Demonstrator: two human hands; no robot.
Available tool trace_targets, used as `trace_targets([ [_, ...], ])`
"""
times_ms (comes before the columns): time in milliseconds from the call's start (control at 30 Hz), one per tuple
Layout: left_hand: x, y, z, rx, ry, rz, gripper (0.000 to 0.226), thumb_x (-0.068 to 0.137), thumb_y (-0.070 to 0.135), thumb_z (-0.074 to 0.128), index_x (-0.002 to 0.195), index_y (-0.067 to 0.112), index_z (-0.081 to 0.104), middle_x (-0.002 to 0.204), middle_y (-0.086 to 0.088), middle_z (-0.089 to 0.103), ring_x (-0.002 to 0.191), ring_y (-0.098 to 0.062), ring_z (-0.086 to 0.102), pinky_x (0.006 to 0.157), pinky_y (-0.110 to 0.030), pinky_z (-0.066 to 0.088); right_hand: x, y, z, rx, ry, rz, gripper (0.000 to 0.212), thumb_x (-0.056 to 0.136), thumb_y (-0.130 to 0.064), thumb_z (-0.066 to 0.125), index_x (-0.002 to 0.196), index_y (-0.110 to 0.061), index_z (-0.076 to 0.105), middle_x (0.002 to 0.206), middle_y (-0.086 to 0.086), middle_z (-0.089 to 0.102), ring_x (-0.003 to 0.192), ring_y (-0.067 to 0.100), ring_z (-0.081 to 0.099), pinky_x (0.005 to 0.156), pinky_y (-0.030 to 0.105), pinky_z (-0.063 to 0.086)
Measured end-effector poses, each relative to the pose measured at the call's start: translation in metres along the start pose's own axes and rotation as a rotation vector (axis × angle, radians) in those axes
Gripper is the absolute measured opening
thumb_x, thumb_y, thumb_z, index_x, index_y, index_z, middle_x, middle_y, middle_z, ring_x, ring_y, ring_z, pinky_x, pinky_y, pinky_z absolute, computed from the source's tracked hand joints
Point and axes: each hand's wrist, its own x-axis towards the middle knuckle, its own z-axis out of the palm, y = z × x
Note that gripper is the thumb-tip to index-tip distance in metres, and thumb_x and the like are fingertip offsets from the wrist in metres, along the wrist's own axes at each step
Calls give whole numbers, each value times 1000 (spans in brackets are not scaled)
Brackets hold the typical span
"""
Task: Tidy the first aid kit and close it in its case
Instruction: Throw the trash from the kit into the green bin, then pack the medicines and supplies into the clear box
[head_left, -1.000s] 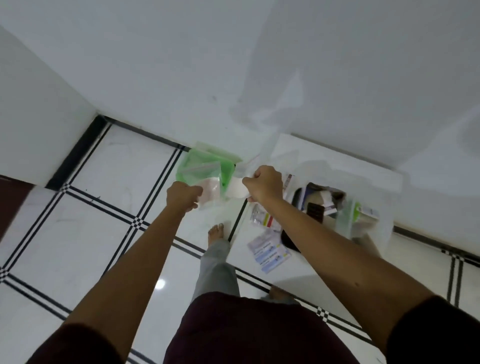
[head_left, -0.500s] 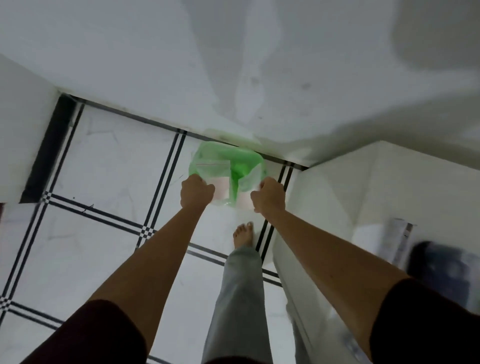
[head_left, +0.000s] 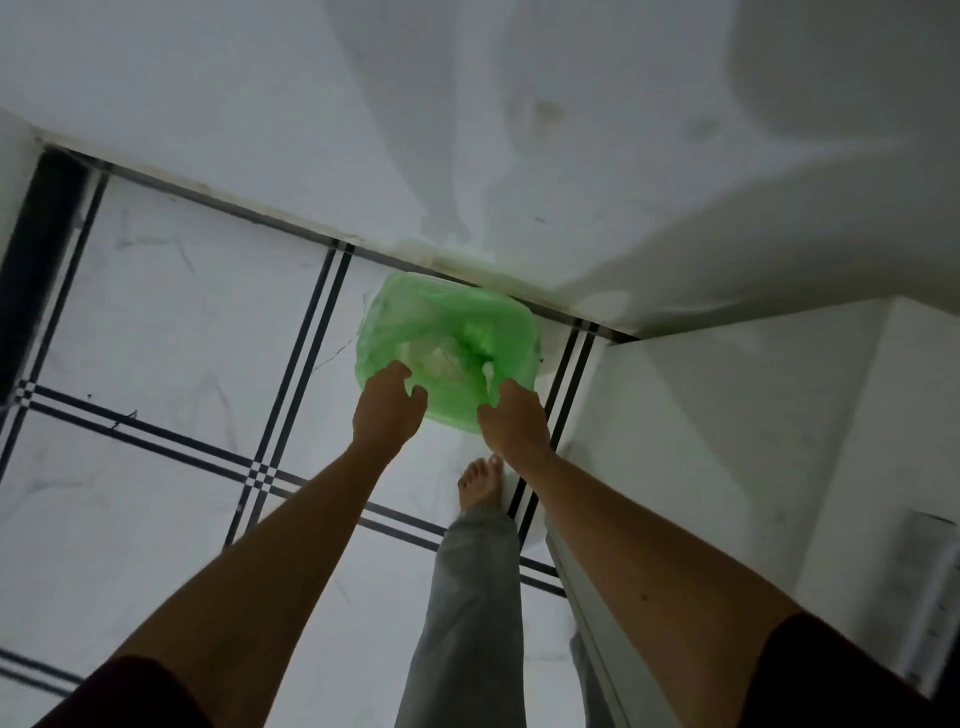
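A bin lined with a green plastic bag (head_left: 415, 322) stands on the floor against the wall. Pale wrappers (head_left: 441, 358) lie inside it. My left hand (head_left: 387, 410) hovers over the bin's near left rim, fingers spread and holding nothing. My right hand (head_left: 511, 421) is at the near right rim, fingers loose and pointing down into the bag, with nothing in its grip. The first aid kit and its case are out of sight; only a blurred pale strip (head_left: 930, 571) shows at the right edge of the white table (head_left: 727, 415).
White floor tiles with black double lines (head_left: 291, 374) spread to the left. My bare foot (head_left: 480, 483) and grey trouser leg stand beside the table's corner. The white wall (head_left: 467, 130) runs behind the bin.
My view swung left from the table to the bin. Both hands carried a pale wrapper over the green bag and let it go; their fingers are now spread.
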Motion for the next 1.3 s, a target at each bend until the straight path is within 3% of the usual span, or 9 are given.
trace_targets([
  [100, -36, 4, -6, 55, 6, 105, 33, 89, 21, 55, 119, 8, 56, 125, -13, 61, 113, -30, 58, 94, -40, 47, -32, 4, -15, -80, 57, -106, 32, 89, -14, 47, 118, -2, 53, 113, 17, 59, 103, 34, 57, 81, 38, 49],
  [167, -67, 18, -15, 70, 27, 182, 34, 90, 21, 54, 121, 8, 55, 126, -13, 60, 114, -30, 57, 95, -40, 47, -62, 4, -34, -113, 125, -182, 30, 89, -13, 46, 116, -1, 54, 114, 18, 60, 106, 34, 56, 87, 40, 48],
  [300, -140, 61, -41, 85, 84, 341, 34, 91, 21, 52, 121, 6, 56, 124, -15, 61, 112, -30, 59, 93, -40, 48, -128, 7, -86, -155, 251, -389, 17, 87, -9, 47, 97, 2, 56, 96, 19, 61, 91, 35, 58, 82, 44, 48],
  [467, -276, 124, -57, 101, 171, 541, 30, 91, 20, 50, 114, 3, 59, 112, -15, 66, 102, -31, 62, 87, -43, 51, -232, 37, -164, -202, 388, -559, 24, 88, -12, 50, 107, -1, 59, 110, 17, 63, 103, 34, 57, 92, 43, 45],
  [700, -436, 185, -11, 144, 201, 702, 29, 89, 21, 50, 113, 7, 59, 116, -11, 65, 103, -31, 62, 83, -40, 50, -361, 133, -245, -41, 521, -647, 24, 88, -11, 49, 108, -5, 60, 115, 11, 62, 107, 28, 55, 85, 41, 49],
  [800, -477, 195, 20, 188, 142, 714, 29, 89, 24, 51, 112, 10, 60, 115, -8, 65, 103, -30, 62, 82, -39, 50, -393, 181, -269, -18, 561, -610, 22, 87, -9, 51, 107, -5, 61, 113, 11, 62, 105, 27, 55, 81, 40, 48],
  [933, -501, 195, 56, 226, 32, 644, 28, 87, 24, 51, 110, 11, 60, 112, -9, 64, 104, -29, 59, 81, -37, 48, -410, 229, -283, 7, 585, -528, 7, 85, -11, 51, 87, -10, 58, 96, 13, 60, 86, 26, 56, 67, 38, 45],
  [1067, -505, 180, 88, 226, -47, 514, 38, 86, 29, 56, 120, 12, 54, 123, -10, 58, 113, -28, 54, 88, -36, 44, -416, 258, -282, 87, 556, -429, 18, 86, -13, 53, 99, -6, 62, 103, 12, 63, 97, 27, 56, 79, 41, 50],
  [1300, -481, 160, 114, 232, -89, 412, 66, 77, 40, 70, 127, 6, 43, 129, -13, 48, 119, -32, 45, 90, -41, 42, -403, 277, -269, 147, 580, -273, 15, 83, -7, 52, 94, -2, 62, 99, 16, 63, 90, 30, 59, 75, 43, 52],
])
